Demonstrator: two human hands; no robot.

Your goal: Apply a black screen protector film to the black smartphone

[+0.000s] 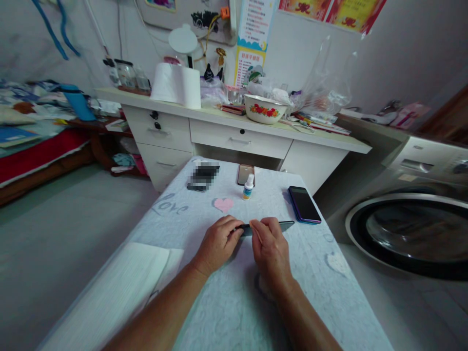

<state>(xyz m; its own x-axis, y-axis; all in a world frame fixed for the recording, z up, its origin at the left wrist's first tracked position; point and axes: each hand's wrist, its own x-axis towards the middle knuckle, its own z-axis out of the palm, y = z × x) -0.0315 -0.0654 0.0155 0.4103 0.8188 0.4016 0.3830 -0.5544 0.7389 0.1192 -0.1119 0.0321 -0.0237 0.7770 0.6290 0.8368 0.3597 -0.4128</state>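
A dark, thin smartphone (286, 225) is held nearly edge-on above the cloth-covered table. My left hand (219, 243) pinches its left end between thumb and fingers. Closed around the middle of the same phone is my right hand (270, 246), thumb along the near edge; whether a small cloth is also in those fingers I cannot tell. Just beyond the hands stands a small white spray bottle (247, 187) with a blue and yellow label. Another phone (304, 204) with a dark screen and purple edge lies to the right.
Behind the bottle lies a brown-gold phone (245, 174); a blurred-out dark item (203, 176) is at the far left. White folded material (109, 287) covers the near left. A drawer desk (241, 136) adjoins the table's far end, with a washing machine (417, 161) at right.
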